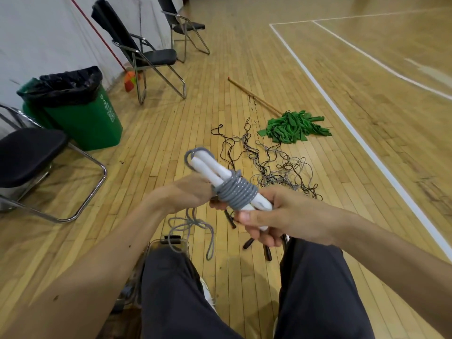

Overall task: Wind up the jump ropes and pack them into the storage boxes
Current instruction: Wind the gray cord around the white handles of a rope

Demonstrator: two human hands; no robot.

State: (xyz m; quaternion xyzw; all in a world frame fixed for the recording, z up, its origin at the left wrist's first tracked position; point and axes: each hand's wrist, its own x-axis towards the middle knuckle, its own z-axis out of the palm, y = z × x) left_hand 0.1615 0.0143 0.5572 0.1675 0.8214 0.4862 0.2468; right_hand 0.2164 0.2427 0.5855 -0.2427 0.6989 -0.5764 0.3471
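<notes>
Head: left hand (188, 193), right hand (283, 216) hold 2 handles (208, 168), 1 rope (241, 194)

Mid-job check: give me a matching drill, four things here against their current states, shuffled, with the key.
1 white handles
2 tangled ropes
3 mop
4 bin

a lined with a black bag
b lying on the floor, green head
c wound with grey cord, held by the right hand
d loose heap on the floor

Pairs: 1-c, 2-d, 3-b, 4-a
</notes>
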